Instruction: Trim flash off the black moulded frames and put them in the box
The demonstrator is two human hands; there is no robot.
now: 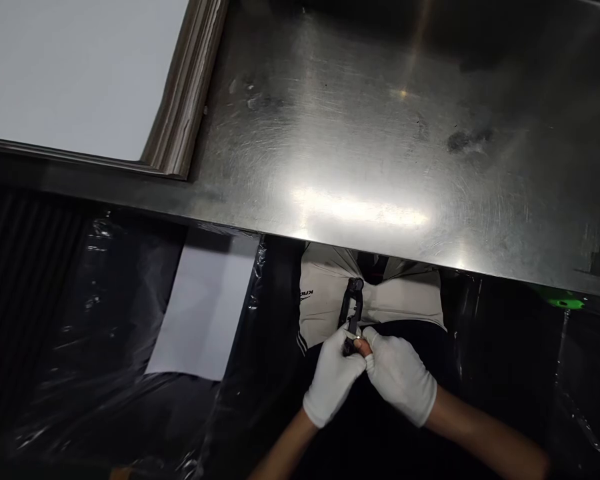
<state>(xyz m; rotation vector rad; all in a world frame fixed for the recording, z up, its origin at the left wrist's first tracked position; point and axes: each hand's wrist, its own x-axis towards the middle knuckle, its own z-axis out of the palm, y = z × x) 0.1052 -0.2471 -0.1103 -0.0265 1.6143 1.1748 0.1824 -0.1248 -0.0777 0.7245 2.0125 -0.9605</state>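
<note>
Both my hands wear white gloves and meet over my lap, below the table's front edge. My left hand [331,377] is closed around the near end of a black, narrow, looped object [353,303], whose kind I cannot make out. Its far end points toward the table. Pressed up against it, my right hand [401,377] is closed, with one bare fingertip sticking out of the glove. A small bright spot shows by that fingertip; whether the right fingers grip anything is hidden. Light-coloured shorts [405,300] with dark lettering lie behind the hands.
A scratched metal table [360,140] spans the upper view. On its left stands a thick stack of white-topped sheets [75,73]. Below the edge, a white sheet [203,307] lies against dark plastic wrap [105,347]. A green piece [566,303] is at the right.
</note>
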